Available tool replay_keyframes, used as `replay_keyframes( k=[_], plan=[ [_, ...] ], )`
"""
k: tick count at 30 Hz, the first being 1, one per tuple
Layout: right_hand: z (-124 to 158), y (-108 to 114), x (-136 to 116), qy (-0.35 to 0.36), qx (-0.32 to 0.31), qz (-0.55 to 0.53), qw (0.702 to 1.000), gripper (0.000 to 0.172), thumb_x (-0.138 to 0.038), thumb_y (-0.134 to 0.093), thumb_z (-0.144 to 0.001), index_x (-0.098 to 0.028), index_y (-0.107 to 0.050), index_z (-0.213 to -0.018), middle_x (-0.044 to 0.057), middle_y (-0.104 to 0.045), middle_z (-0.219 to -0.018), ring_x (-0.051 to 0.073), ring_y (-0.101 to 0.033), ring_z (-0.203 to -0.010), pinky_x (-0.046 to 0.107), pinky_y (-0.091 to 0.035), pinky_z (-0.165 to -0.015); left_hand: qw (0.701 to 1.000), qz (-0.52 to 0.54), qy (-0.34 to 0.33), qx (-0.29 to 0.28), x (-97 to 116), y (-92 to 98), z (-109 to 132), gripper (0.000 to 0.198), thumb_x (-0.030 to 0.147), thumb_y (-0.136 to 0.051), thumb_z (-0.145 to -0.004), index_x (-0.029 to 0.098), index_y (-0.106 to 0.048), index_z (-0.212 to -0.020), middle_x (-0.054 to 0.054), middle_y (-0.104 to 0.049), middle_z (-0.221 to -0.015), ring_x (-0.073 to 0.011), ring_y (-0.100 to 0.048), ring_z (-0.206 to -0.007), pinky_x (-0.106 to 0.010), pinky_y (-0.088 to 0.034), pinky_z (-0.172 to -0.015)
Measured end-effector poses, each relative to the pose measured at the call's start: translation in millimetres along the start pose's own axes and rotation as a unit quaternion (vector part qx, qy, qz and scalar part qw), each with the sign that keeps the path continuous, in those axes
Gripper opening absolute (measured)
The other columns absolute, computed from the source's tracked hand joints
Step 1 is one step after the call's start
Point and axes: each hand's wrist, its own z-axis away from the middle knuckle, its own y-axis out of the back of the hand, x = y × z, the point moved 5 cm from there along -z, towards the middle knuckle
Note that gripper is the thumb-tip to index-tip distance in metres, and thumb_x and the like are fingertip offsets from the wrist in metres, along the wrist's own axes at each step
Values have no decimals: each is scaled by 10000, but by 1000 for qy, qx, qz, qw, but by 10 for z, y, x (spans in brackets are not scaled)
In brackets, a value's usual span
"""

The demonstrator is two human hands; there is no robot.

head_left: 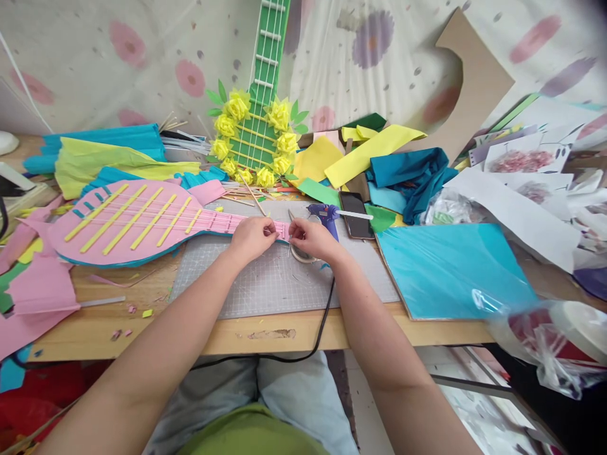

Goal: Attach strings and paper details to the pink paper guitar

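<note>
A pink paper lute (128, 221) with yellow strips across its rounded body and a blue edge lies on its back, neck to the right. Fine pale strings run along it. My left hand (255, 237) is closed in a pinch over the neck near its narrow end. Just to its right, my right hand (310, 239) pinches at the end of the neck. Whatever the fingertips hold is too small to make out. Partly hidden behind my right hand are scissors (303, 256) and a purple hot glue gun (325, 215) with a white glue stick.
A grey cutting mat (265, 284) lies under the neck. A green lute (256, 136) with yellow paper flowers leans at the back. To the right are a phone (356, 215) and a blue sheet (450, 268). A black cord (325, 316) hangs over the table's front edge.
</note>
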Motion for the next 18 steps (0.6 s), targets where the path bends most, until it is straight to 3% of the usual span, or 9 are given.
replay_keyframes(
  k=[5, 9, 14, 18],
  plan=[
    [0, 16, -59, 51, 7, 88, 995, 214, -83, -510, -705, -207, -678, -756, 20, -646, -731, 163, -536, -759, 278, -384, -699, 998, -49, -34, 16, 66, -39, -10, 62, 241, -577, -696, 200, -622, -705, -41, -655, -760, -206, -591, -798, -325, -424, -742],
    [-13, -1, -30, 70, 11, 114, 991, 274, -78, -497, -713, -245, -714, -732, 33, -650, -779, 194, -509, -840, 309, -392, -741, 997, -64, -21, 23, 97, -84, -6, 49, 233, -574, -686, 206, -614, -689, -48, -653, -793, -221, -586, -845, -348, -419, -772],
    [-42, -19, 32, 49, 32, 112, 992, 295, -71, -472, -712, -237, -715, -733, 37, -651, -793, 197, -514, -839, 322, -406, -762, 996, -72, 7, 46, 100, -94, 0, 74, 233, -560, -698, 199, -608, -742, -64, -656, -818, -243, -579, -881, -371, -405, -795],
    [-71, 3, 46, 10, 108, 47, 993, 257, -97, -459, -729, -207, -684, -789, 33, -643, -792, 172, -547, -803, 304, -421, -757, 996, -57, 19, 63, 80, -68, 5, 144, 219, -538, -716, 200, -583, -852, -49, -661, -831, -224, -586, -848, -354, -404, -781]
  ],
)
